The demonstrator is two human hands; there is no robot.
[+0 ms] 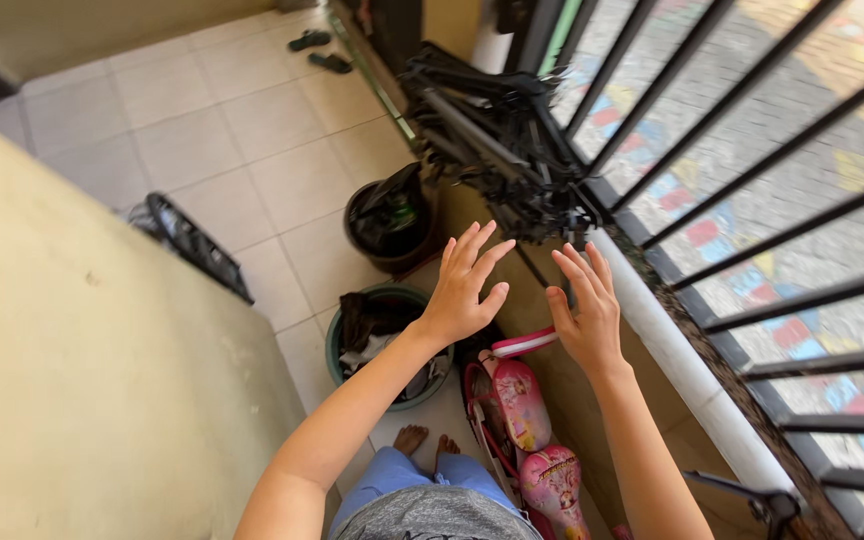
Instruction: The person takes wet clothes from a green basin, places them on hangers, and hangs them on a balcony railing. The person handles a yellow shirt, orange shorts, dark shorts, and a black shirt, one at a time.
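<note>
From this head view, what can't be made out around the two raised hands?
- Black folded rack: blurred tangle, its kind unclear.
- Green tub: contents partly hidden by the left hand and forearm.
- Pink toy: lower end cut off by the frame's bottom edge.
- Right hand: palm faces away, unseen.

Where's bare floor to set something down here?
Bare tiles stretch between the yellow wall, the sandals and the dark bucket. It is crowded below both hands: green tub, pink scooter, bare feet. Folded black rack fills the railing side.
</note>
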